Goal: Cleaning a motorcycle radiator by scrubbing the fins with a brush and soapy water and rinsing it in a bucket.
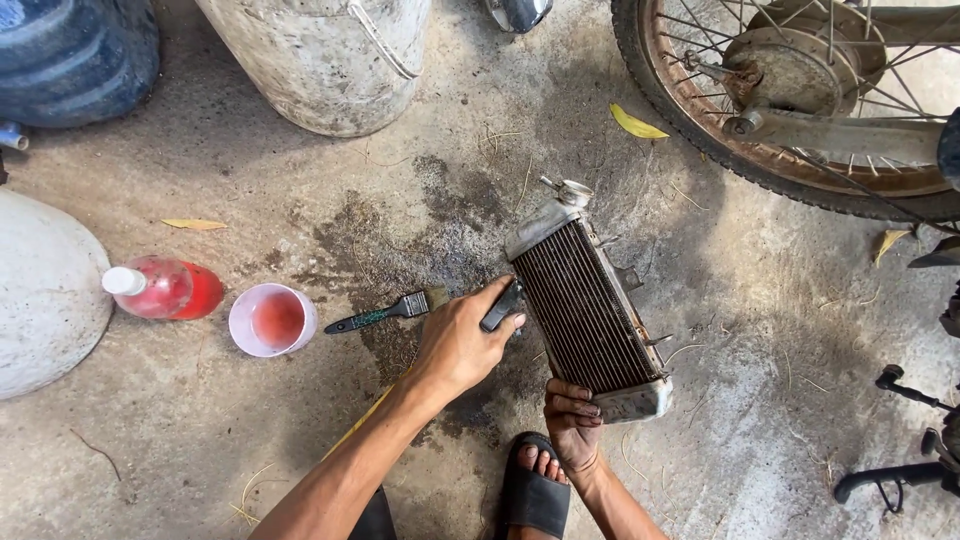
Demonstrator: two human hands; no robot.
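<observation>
A small finned motorcycle radiator (pixel 585 310) lies tilted on the concrete floor, its cap end pointing away from me. My right hand (pixel 572 422) grips its near lower corner. My left hand (pixel 462 342) is closed around a black handle-like piece (pixel 503 303) pressed against the radiator's left edge; I cannot tell what it is. A paintbrush (pixel 385 312) with a black handle lies on the floor just left of that hand, on a dark wet stain.
A pale cup (pixel 272 320) of red liquid and a bottle (pixel 165 290) of red liquid lying on its side sit at left. A grey bucket (pixel 320 60) stands behind, a spoked wheel (pixel 790 100) at upper right. My sandalled foot (pixel 535 485) is below the radiator.
</observation>
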